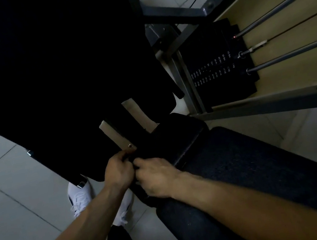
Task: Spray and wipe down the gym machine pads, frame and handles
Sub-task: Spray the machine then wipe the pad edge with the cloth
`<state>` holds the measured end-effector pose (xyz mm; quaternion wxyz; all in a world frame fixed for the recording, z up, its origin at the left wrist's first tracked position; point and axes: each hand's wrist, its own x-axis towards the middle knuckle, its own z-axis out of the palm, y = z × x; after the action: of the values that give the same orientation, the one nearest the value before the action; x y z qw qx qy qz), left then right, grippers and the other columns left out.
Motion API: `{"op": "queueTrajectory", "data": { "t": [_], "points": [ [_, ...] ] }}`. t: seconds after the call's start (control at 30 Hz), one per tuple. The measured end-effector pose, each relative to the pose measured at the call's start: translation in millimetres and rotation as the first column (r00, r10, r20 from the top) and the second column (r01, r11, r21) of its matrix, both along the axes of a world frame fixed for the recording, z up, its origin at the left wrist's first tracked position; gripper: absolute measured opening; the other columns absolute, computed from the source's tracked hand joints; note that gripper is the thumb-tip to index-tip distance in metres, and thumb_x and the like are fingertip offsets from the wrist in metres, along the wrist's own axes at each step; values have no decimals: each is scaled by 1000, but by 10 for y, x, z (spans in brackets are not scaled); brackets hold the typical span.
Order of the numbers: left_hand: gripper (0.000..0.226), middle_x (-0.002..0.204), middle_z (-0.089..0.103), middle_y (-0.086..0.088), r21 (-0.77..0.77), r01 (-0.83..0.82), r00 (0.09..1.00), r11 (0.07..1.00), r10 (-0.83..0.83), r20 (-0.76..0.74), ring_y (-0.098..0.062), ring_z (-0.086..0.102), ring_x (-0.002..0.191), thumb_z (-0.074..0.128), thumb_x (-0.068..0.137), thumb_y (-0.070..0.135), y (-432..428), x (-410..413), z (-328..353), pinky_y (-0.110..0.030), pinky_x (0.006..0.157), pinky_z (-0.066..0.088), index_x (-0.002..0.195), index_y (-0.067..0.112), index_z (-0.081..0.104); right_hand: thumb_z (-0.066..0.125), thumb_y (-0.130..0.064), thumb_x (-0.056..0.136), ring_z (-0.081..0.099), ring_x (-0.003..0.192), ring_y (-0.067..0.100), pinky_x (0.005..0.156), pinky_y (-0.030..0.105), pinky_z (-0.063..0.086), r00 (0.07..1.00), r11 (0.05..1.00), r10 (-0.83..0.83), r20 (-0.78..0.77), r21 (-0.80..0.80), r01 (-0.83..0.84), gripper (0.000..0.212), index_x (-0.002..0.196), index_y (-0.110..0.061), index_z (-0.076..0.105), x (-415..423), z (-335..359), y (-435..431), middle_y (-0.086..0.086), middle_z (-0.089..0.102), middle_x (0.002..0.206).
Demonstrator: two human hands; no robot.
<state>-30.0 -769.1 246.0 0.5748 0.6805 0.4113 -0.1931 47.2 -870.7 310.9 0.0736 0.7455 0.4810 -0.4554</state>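
- Back pad, big and black, fills the upper left and leans over the seat pad, which runs to the lower right.
- Grey frame and weight stack sit behind, well apart from my hands.
- Left hand and right hand meet at the dark seam where the pads join, just below a pale bracket. I'd guess they're working that crevice.
- Grip on both: fingers curled. Clamped on a cloth or not, I cannot tell.
- No spray bottle in view.

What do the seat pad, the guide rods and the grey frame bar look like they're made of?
Seat pad: probably vinyl or leatherette, matte, with a grained, speckled surface. Guide rods: polished metal, likely chromed steel, given the bright streak along them. Grey frame bar: apparently painted metal, judging by flat faces and dull even sheen.
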Motion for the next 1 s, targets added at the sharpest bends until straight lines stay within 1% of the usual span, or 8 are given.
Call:
{"op": "queueTrajectory", "data": {
  "t": [0.13, 0.3, 0.5, 0.7, 0.8, 0.87, 0.93, 1.0],
  "points": [
    [36, 116, 65, 0, -95, 16, 998, 995, -22, -57, -23, 62, 118, 49, 102, 5, 103, -10, -68, -24, 91, 43, 130, 16, 69, 67, -22, 91, 66, 104, 29, 82, 39, 58, 986, 990, -138, 92, -6, 140, 34, 122, -34, 70, 578, -222, -147, -2, 55, 128],
    [38, 108, 63, 0, -141, 121, 988, 983, -133, -74, -19, 61, 101, 45, 100, 0, 134, -64, -205, -26, 84, 46, 126, 13, 70, 67, -19, 95, 63, 106, 36, 85, 40, 55, 847, 925, -265, 461, -126, 359, 32, 127, -24, 70, 1343, -381, -176, 10, 54, 125],
    [27, 93, 72, -5, -185, -18, 997, 983, 5, -73, -31, 69, 92, 58, 97, -1, 199, -120, -310, -24, 67, 48, 89, 22, 70, 67, -18, 94, 63, 110, 39, 80, 41, 53, 997, 992, -67, 36, -102, 70, 32, 125, -22, 69, 264, -581, 262, 10, 57, 126],
    [40, 126, 63, -6, -191, 13, 994, 982, -32, -100, -30, 59, 124, 48, 100, -3, 159, -174, -320, -29, 92, 45, 134, 9, 64, 68, -18, 93, 62, 115, 37, 95, 41, 55, 837, 891, -327, 438, -153, 428, 36, 129, -25, 70, 1512, -451, -186, 10, 56, 133],
    [27, 112, 70, -6, -240, -32, 997, 970, 14, -75, -23, 65, 100, 50, 103, 1, 188, -138, -143, -24, 78, 47, 119, 12, 70, 67, -15, 97, 61, 118, 30, 97, 34, 51, 570, 642, -714, 407, 56, 765, 41, 137, -23, 61, 1743, -182, -208, 6, 59, 136],
    [22, 107, 69, 0, -266, -71, 997, 961, 69, -19, -17, 66, 99, 53, 105, 8, 254, -66, 224, -18, 77, 50, 119, 14, 69, 68, -6, 96, 60, 120, 26, 96, 35, 49, 154, 147, -988, -27, 182, 972, 52, 144, -15, 51, 1579, 193, -64, 2, 60, 132],
    [27, 103, 70, 1, -294, -99, 993, 951, 114, 35, -16, 69, 96, 57, 105, 20, 286, 29, 547, -24, 83, 54, 127, 10, 68, 64, 3, 97, 67, 112, 34, 91, 44, 54, -319, -329, -821, -474, -66, 942, 38, 134, -2, 59, 1321, 457, 150, 9, 71, 117],
    [45, 100, 72, 1, -327, -173, 971, 929, 217, 104, -17, 70, 95, 62, 99, 42, 380, 106, 1025, -39, 97, 56, 133, 13, 65, 55, 2, 101, 69, 102, 30, 99, 44, 52, -571, -444, -548, -611, -367, 818, 22, 117, -2, 69, 956, 838, 340, 12, 75, 106]
  ]
}}
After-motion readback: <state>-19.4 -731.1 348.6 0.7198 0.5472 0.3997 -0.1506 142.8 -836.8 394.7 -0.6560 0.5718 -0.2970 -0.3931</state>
